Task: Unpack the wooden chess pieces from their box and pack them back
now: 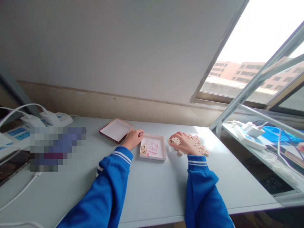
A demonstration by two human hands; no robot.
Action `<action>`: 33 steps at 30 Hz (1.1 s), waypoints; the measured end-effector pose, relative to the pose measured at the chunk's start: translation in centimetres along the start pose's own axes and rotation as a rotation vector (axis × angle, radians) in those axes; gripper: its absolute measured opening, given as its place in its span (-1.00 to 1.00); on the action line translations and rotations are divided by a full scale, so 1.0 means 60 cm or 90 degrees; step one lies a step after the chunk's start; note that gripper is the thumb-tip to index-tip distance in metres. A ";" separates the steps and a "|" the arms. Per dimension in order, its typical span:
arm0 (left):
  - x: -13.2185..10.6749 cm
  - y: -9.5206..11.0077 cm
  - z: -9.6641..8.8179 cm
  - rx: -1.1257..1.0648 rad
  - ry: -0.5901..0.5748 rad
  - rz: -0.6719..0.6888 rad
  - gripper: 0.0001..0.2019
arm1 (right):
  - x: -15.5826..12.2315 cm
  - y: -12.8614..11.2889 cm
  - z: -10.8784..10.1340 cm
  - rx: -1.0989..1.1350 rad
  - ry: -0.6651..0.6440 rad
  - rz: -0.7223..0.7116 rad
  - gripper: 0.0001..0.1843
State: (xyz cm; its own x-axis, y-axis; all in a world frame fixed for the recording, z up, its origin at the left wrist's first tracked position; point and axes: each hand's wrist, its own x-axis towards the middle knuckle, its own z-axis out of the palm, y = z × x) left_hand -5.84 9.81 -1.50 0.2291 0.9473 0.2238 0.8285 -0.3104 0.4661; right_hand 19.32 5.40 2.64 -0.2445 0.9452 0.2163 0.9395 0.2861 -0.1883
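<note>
The left hand (133,139) rests at the far left corner of a shallow, square white box (152,157), its fingers curled in narrowly at the rim; whether anything small is pinched between them cannot be told. Inside the box, to the right of that hand and a little nearer the body, a few pale, wood-coloured round pieces with dark characters (144,148) lie along the left side, on a bottom marked with pinkish-red lines. The right hand (186,145) is just beyond the box's right side, bent into a loose cup around a small cluster of pale round discs (175,141), at least one bearing a black character; their exact number is hidden by the fingers. Beyond and to the right of this hand, a loose heap of similar round pieces (196,140) spreads over the smooth, light grey tabletop (154,186). Just left of the left hand, and slightly farther off, lies a shallow, square dark-red tray with a white inside (117,129). Well to the left of that hand, a white power strip with blue socket panels (22,134) carries plugged-in white chargers (49,117).
</note>
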 end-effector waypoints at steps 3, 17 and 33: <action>0.000 0.000 0.000 -0.005 -0.005 -0.001 -0.77 | -0.005 0.014 -0.001 -0.059 -0.019 0.053 -0.79; 0.003 -0.001 0.005 0.026 0.002 0.008 -0.75 | 0.028 -0.141 0.083 0.064 -0.068 -0.230 -0.71; 0.002 -0.002 0.004 0.010 0.006 -0.004 -0.75 | -0.029 0.038 0.012 0.062 -0.084 -0.035 -0.74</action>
State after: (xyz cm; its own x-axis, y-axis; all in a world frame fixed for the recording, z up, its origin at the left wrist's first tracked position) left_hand -5.80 9.98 -1.74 0.2185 0.9487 0.2287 0.8381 -0.3024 0.4540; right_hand 21.70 4.51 1.17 -0.3305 0.9383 0.1019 0.8976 0.3459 -0.2734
